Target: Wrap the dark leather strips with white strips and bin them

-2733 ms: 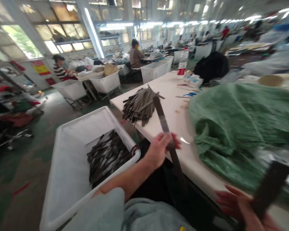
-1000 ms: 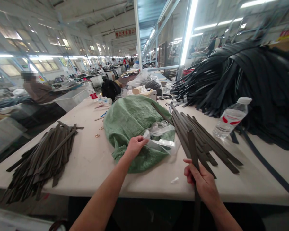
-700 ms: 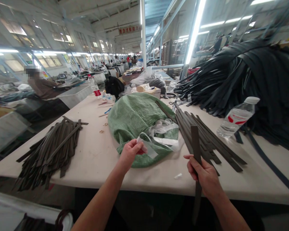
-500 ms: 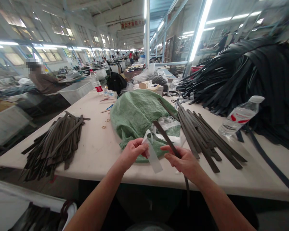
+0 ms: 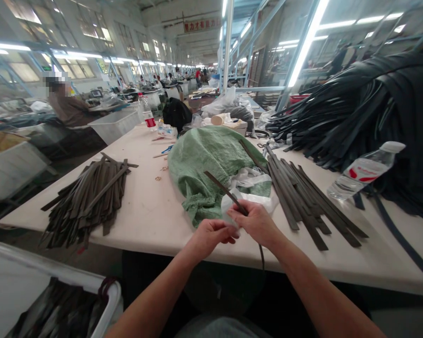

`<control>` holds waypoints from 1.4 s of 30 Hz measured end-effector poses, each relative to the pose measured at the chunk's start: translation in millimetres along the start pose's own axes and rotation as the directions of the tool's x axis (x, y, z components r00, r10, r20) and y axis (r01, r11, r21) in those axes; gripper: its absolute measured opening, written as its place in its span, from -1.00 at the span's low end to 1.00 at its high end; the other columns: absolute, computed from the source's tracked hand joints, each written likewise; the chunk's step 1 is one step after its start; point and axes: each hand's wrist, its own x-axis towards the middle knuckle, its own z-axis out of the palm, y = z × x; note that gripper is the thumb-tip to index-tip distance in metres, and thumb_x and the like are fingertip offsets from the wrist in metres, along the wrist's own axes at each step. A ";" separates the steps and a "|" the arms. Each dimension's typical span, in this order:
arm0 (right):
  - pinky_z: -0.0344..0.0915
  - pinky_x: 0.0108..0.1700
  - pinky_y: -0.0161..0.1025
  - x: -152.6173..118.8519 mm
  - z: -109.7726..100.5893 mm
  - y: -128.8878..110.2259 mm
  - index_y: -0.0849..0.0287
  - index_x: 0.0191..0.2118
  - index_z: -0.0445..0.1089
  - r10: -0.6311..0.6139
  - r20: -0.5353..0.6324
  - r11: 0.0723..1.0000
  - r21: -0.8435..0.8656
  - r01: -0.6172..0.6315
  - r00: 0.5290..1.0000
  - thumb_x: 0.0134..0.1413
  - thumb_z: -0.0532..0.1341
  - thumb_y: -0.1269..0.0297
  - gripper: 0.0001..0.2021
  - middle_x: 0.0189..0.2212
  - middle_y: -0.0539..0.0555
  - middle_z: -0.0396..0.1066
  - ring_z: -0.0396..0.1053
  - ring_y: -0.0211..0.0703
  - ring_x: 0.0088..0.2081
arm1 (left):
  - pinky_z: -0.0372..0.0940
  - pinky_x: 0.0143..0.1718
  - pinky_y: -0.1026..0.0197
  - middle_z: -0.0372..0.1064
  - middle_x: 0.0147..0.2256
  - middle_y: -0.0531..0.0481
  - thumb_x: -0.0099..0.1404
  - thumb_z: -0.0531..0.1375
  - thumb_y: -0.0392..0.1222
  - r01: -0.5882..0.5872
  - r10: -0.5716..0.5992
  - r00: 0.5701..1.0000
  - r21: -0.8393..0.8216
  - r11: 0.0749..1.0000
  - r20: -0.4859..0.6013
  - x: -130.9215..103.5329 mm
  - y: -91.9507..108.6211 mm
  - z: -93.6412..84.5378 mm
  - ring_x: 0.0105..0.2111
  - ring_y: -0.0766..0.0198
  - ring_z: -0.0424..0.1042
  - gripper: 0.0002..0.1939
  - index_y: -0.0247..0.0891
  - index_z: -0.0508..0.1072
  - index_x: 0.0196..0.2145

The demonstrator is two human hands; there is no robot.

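Note:
My left hand (image 5: 213, 238) is closed on a thin, pale white strip (image 5: 227, 204), which curves up in a loop beside the other hand. Pinched in my right hand (image 5: 259, 224) is a long, dark brown strip (image 5: 219, 184); one end points up to the left, the other hangs below the table edge. The fingertips of both hands meet around the white strip, so their exact grip is partly hidden. Just beyond lies a green woven sack (image 5: 200, 152) with more white strips (image 5: 248, 177) at its opening. Dark strips (image 5: 292, 195) lie side by side to the right.
A pile of dark strips (image 5: 86, 195) lies on the table's left. A water bottle (image 5: 361, 172) leans at the right, before a heap of black straps (image 5: 380, 108). Metal rings (image 5: 158, 178) lie left of the sack. A white bin (image 5: 52, 263) stands lower left.
My left hand has moved right with the white strip, and my right hand has come inward with the dark strip. The hands now meet. The view has shifted slightly.

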 end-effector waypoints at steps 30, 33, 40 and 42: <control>0.09 -0.45 -0.28 -106.1 3.6 44.3 0.15 -0.37 0.34 0.215 0.110 0.975 -0.084 -0.207 0.970 0.33 -0.14 -0.01 -0.54 -0.67 -0.08 0.24 0.26 -0.19 -0.56 | 0.39 -0.31 0.26 0.53 -0.38 -0.09 -0.06 0.46 -0.03 -0.038 -0.085 0.982 -0.617 0.786 -0.170 25.5 7.7 36.3 -0.39 0.26 0.50 -0.61 -0.35 0.49 -0.38; 0.11 -0.44 -0.29 -106.0 5.2 49.8 0.16 -0.37 0.34 0.209 0.113 0.977 -0.053 -0.205 0.971 0.33 -0.14 -0.04 -0.52 -0.67 -0.08 0.25 0.26 -0.21 -0.56 | 0.39 -0.31 0.28 0.52 -0.39 -0.07 -0.02 0.44 -0.05 -0.037 -0.080 0.982 -0.597 0.801 -0.168 24.1 3.4 36.6 -0.39 0.28 0.50 -0.65 -0.35 0.50 -0.38; 0.01 -0.62 -0.37 -99.4 8.0 49.1 0.19 -0.26 0.34 0.225 0.285 0.928 0.229 -0.294 0.932 0.31 -0.12 -0.09 -0.51 -0.67 -0.11 0.25 0.10 -0.33 -0.69 | 0.39 -0.30 0.23 0.51 -0.40 -0.12 -0.04 0.44 -0.05 -0.046 -0.030 0.990 -0.510 0.859 -0.140 17.8 -4.4 40.7 -0.42 0.25 0.48 -0.63 -0.40 0.54 -0.37; 0.08 -0.61 -0.38 -104.9 8.7 50.3 0.18 -0.12 0.30 0.202 0.279 0.931 0.244 -0.272 0.939 0.31 -0.08 -0.07 -0.58 -0.55 -0.08 0.33 0.19 -0.34 -0.66 | 0.38 -0.32 0.24 0.50 -0.42 -0.10 -0.05 0.44 -0.04 -0.084 -0.028 0.978 -0.516 0.852 -0.207 18.9 -2.6 33.3 -0.44 0.26 0.48 -0.62 -0.38 0.54 -0.37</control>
